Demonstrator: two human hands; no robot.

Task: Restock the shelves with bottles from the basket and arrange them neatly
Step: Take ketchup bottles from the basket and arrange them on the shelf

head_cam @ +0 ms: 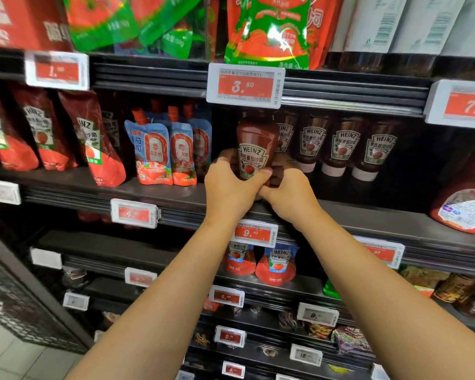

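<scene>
Holding ketchup bottle upright, left hand and right hand

My left hand and my right hand are both bare, no gloves on either. Back from my fingers, my wrists and forearms are uncovered too, with no sleeve, watch or bracelet showing on them. On a finger of my right hand I wear a thin, pale ring, partly hidden.
</scene>
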